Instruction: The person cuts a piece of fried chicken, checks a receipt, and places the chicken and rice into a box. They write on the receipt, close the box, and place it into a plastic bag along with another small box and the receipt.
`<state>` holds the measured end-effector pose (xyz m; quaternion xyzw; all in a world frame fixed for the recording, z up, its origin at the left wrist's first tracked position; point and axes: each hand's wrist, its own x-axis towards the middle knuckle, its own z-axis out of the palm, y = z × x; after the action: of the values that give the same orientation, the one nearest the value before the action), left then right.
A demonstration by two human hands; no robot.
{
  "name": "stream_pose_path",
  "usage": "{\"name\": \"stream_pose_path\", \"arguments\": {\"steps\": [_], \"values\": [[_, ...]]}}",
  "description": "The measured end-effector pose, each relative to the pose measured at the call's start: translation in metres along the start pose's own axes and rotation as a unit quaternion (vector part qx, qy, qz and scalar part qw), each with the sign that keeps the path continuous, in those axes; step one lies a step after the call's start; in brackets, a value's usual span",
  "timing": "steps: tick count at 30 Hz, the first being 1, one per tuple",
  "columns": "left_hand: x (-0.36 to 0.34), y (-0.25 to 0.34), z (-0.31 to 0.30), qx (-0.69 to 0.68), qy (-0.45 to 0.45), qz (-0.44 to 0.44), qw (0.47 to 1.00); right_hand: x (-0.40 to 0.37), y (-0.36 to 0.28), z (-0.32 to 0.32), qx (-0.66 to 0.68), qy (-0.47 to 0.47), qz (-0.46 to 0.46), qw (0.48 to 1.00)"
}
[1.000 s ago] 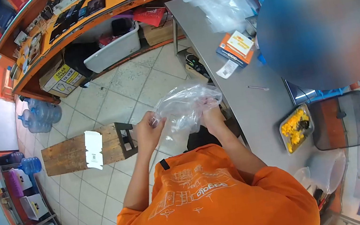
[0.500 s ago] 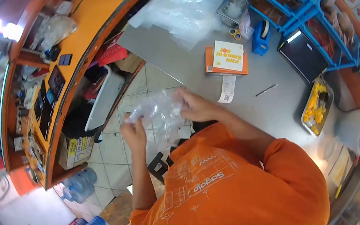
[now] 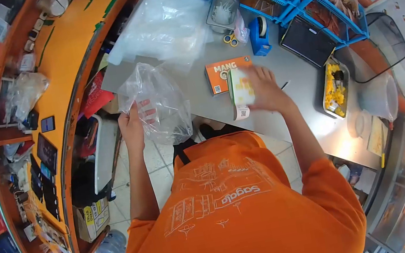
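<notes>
My left hand [image 3: 132, 127] is closed on the edge of a clear plastic bag [image 3: 164, 106], which hangs open over the near edge of the metal table [image 3: 201, 86]. Over the table, my right hand [image 3: 267, 90] is at a white card with yellow print [image 3: 243, 87], which is tilted and smeared by motion; the fingertips are blurred, so its hold is unclear. Behind the card lies an orange box [image 3: 216, 78]. A printed receipt [image 3: 241, 112] shows below the card.
Plastic sheets [image 3: 158, 24] lie at the back left of the table. Behind are scissors [image 3: 231, 40], a blue tape dispenser [image 3: 259, 36], blue racks [image 3: 283, 0] and a dark tablet [image 3: 308, 42]. A tray of yellow packets [image 3: 336, 90] stands at the right.
The view has turned toward the table. My right hand has left the bag and moved right to the card, which has shifted and tilted. The bag has opened out in my left hand.
</notes>
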<state>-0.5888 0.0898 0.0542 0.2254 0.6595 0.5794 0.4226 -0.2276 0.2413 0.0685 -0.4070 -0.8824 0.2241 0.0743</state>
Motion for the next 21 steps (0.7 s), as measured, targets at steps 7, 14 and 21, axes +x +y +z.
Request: {"name": "stream_pose_path", "arguments": {"steps": [7,14,21], "values": [[0.015,0.009,0.017,-0.033,-0.049,-0.025,0.998,-0.061,0.030,0.057,-0.016,-0.025,0.009,1.000],[0.008,0.025,0.026,-0.010,-0.059,-0.024,0.998,0.034,0.017,0.036,-0.064,0.058,-0.061,0.994],[0.022,0.013,0.028,-0.102,-0.034,-0.061,0.992,0.089,0.050,0.037,-0.013,-0.049,-0.021,0.999]]}}
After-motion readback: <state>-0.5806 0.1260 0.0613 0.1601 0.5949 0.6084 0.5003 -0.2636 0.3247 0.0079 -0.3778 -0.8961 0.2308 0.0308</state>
